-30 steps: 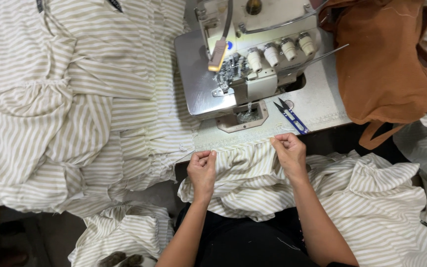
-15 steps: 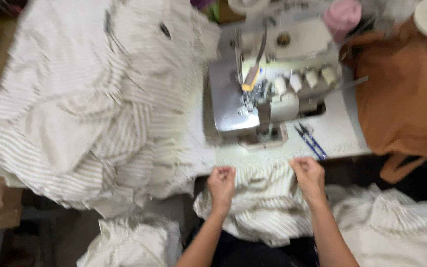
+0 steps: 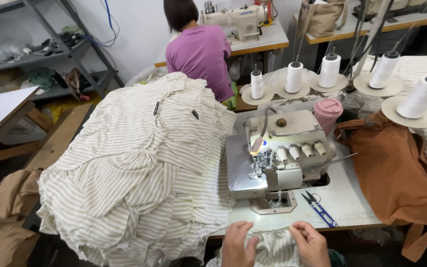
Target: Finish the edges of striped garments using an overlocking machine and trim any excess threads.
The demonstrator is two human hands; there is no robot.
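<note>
Left hand (image 3: 237, 244), right hand (image 3: 311, 244) pinch striped cloth (image 3: 273, 247), cropped.

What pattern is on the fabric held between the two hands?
The fabric has thin beige and white stripes, seen best in the head view.

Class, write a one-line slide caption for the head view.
Both hands, left hand and right hand, pinch striped fabric before an overlock sewing machine.

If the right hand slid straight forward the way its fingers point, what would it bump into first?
The right hand grips the striped cloth at the table edge, fingers pointing up and a bit left. Going straight on, it would probably first meet the sewing machine, at its base plate; the blue snips lie just right of that line.
</note>
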